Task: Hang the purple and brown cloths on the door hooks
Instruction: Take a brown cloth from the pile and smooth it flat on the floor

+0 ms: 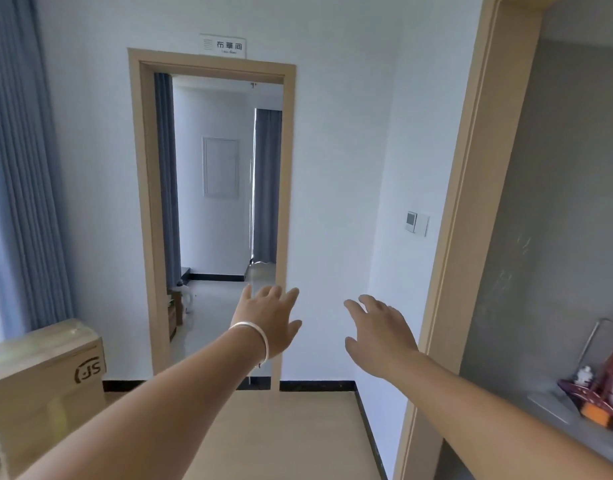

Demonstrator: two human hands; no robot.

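Both my arms reach forward in a hallway. My left hand, with a silver bracelet at the wrist, is spread with relaxed fingers and holds nothing. My right hand is also spread and holds nothing. They hover in front of an open doorway with a light wooden frame. No purple cloth, brown cloth or door hooks show in this view.
A cardboard box stands at the lower left beside blue curtains. A second wooden door frame rises at the right, with a grey counter holding a rack and bottles behind it. A wall switch sits between the frames.
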